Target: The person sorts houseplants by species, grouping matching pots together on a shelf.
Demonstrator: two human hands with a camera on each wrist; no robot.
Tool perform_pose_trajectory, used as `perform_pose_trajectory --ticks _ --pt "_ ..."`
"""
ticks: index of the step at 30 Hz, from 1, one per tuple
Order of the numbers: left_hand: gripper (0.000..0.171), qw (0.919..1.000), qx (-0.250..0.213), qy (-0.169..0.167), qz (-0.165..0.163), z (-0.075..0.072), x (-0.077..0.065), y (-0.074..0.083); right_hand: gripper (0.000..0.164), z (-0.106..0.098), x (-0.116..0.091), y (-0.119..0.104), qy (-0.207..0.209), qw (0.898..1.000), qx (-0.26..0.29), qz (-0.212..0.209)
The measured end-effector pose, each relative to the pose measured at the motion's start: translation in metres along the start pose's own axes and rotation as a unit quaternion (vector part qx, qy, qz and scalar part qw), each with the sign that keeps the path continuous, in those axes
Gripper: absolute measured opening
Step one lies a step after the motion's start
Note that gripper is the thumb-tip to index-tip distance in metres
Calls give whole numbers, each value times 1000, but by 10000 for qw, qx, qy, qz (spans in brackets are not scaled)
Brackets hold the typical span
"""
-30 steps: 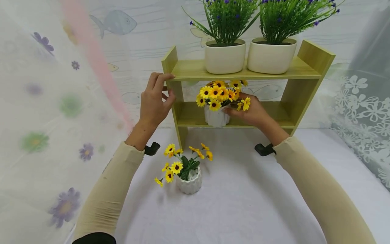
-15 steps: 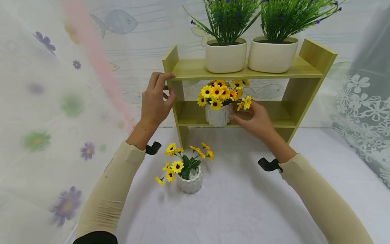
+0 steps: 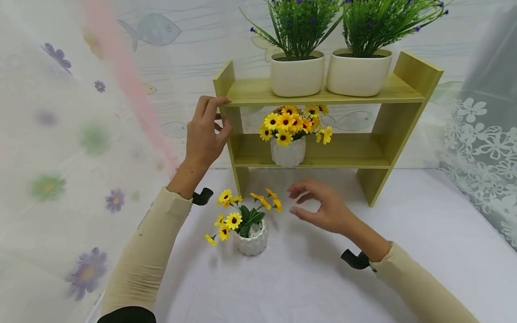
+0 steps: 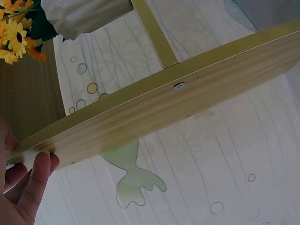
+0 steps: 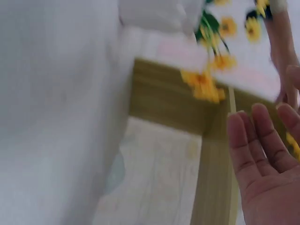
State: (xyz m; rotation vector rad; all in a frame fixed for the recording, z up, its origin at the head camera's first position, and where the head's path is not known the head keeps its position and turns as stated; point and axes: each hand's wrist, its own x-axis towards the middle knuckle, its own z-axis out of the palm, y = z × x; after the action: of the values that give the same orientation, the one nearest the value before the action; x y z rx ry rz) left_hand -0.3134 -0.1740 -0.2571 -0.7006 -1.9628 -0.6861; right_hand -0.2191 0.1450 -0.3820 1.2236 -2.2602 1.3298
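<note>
My left hand (image 3: 206,128) holds the left upright of a wooden shelf (image 3: 331,150), the index finger over the front edge of the top board. In the left wrist view its fingertips (image 4: 41,161) lie against the side panel. On the shelf's middle board, left of centre, stands a white ribbed pot (image 3: 288,152) of yellow artificial flowers (image 3: 285,122). A second ribbed white pot (image 3: 251,242) with sparser yellow flowers (image 3: 233,220) stands on the table. Just right of it my right hand (image 3: 323,208) hovers with nothing in it, fingers loosely bent and thumb apart.
Two larger cream pots (image 3: 297,77) with tall green, purple-flowered plants stand side by side on the top board. White cloth covers the table (image 3: 299,278). Behind hangs a fish-print curtain (image 3: 181,76), with lacy sheer fabric (image 3: 484,130) at the right.
My right hand has let go of the potted flowers on the middle board and moved down and toward me, beside the pot on the table. The left hand has stayed on the shelf.
</note>
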Motion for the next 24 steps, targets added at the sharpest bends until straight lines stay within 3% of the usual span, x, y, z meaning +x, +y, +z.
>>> perform_pose_trajectory --ticks 6,13,19,24 --pt "36 10000 11 -20 -49 -1 -1 1 39 37 -7 -12 -704 9939 -833 -150" --pt "36 9999 19 -32 -94 -1 -2 2 37 65 -9 -18 -1021 9807 -1664 -136" --pt "35 10000 22 -27 -73 -2 -1 3 35 78 -7 -16 -1186 9762 -1813 -43" --pt "35 10000 34 -20 -75 -3 0 4 27 89 -4 -12 -1024 9794 -1735 -133"
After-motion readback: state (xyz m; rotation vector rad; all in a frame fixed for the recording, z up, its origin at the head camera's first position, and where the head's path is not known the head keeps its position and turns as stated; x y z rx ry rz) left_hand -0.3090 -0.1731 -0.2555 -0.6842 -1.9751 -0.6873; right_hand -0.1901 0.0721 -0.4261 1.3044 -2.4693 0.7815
